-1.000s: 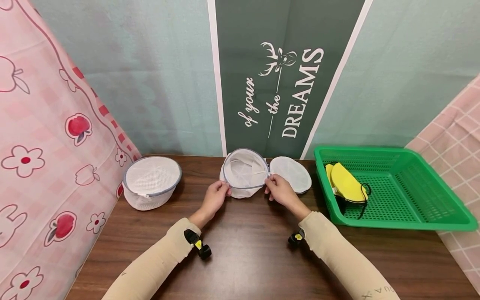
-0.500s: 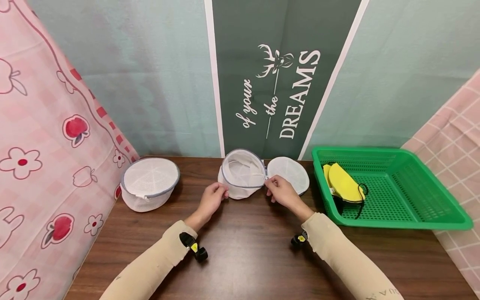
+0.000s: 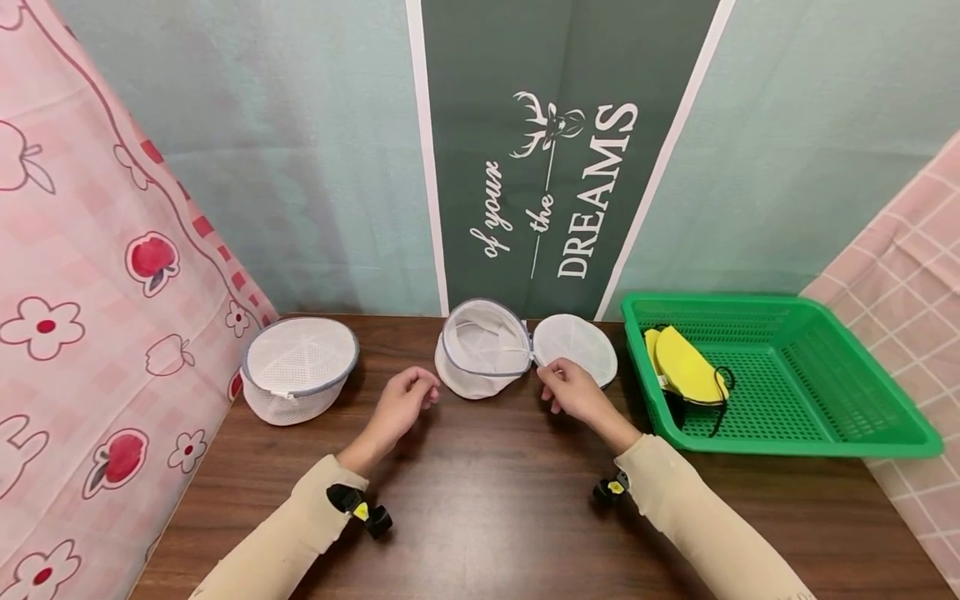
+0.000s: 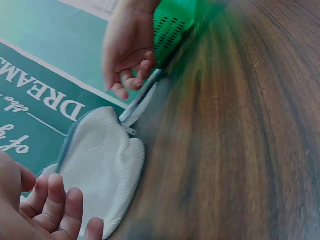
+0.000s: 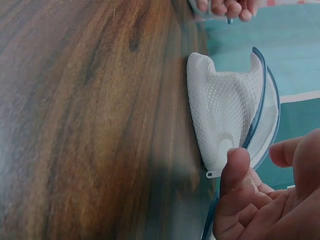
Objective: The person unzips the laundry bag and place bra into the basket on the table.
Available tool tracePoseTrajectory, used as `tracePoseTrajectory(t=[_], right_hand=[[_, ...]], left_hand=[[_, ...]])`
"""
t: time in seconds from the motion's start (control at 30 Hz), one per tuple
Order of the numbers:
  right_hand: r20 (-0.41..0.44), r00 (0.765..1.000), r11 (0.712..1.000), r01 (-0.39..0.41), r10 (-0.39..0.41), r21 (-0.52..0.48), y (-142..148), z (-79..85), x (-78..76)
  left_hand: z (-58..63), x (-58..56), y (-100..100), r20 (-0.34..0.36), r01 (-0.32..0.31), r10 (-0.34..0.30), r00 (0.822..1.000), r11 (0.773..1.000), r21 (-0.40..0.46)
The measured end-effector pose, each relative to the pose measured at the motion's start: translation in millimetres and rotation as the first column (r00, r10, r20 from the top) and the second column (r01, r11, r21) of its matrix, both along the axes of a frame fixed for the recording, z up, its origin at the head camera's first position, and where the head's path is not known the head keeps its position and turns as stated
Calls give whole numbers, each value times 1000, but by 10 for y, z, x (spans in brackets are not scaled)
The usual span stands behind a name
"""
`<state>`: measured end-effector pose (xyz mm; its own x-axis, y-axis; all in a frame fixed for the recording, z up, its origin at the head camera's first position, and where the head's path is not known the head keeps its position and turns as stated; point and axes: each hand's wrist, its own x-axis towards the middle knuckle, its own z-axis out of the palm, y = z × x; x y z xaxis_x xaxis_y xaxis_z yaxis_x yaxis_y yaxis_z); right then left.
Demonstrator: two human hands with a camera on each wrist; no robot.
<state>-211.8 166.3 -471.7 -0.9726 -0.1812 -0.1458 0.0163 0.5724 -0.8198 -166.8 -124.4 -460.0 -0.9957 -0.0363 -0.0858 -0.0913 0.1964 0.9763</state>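
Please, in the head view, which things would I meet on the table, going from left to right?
First white mesh container → second white mesh container → round white mesh panel → green basket.

Holds left hand (image 3: 402, 402) just beside an open white mesh laundry bag (image 3: 477, 385), right hand (image 3: 575, 388) by its round lid (image 3: 575, 337). Has a green plastic basket (image 3: 795, 396) farther right.

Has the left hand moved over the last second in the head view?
Yes: the left hand has moved left, away from the middle mesh bag and closer to the stationary leftmost mesh bag.
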Motion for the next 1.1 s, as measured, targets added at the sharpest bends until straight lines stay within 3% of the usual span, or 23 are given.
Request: tracePoseTrajectory(t=[0.07, 0.13, 0.43, 0.57, 0.67, 0.77, 0.87, 1.0, 1.07, 1.1], right_hand=[[7, 1000, 1000, 3, -3, -4, 25, -7, 11], [10, 1000, 1000, 3, -3, -3, 44, -15, 15], [22, 1000, 1000, -4, 4, -1, 88, -24, 9], [22, 1000, 1000, -7, 7, -1, 90, -26, 12], [28, 1000, 1000, -8, 8, -7, 88, -36, 16], [32, 999, 1000, -9, 9, -6, 92, -47, 18], [29, 1000, 1000, -6, 6, -5, 99, -55, 19], [30, 1000, 1000, -3, 3, -16, 97, -63, 17], [34, 999, 1000, -6, 7, -21, 93, -63, 14], [36, 999, 1000, -10, 11, -23, 91, -61, 14]], left_hand=[[-59, -5, -65, -23, 2, -3, 1000, 1000, -29], [-26, 42, -131, -48, 13, -15, 999, 999, -47], [302, 318, -504, -151, 64, -79, 985, 993, -101], [488, 439, -717, -210, 15, -50, 976, 986, -163], [603, 528, -934, -293, -88, 11, 956, 964, -251], [679, 599, -1164, -376, -219, 88, 923, 920, -324], [720, 650, -1349, -392, -331, 171, 904, 860, -389], [713, 700, -1517, -315, -410, 274, 909, 725, -553], [680, 709, -1583, -253, -403, 316, 914, 657, -637], [662, 709, -1611, -221, -386, 327, 919, 635, -669]])
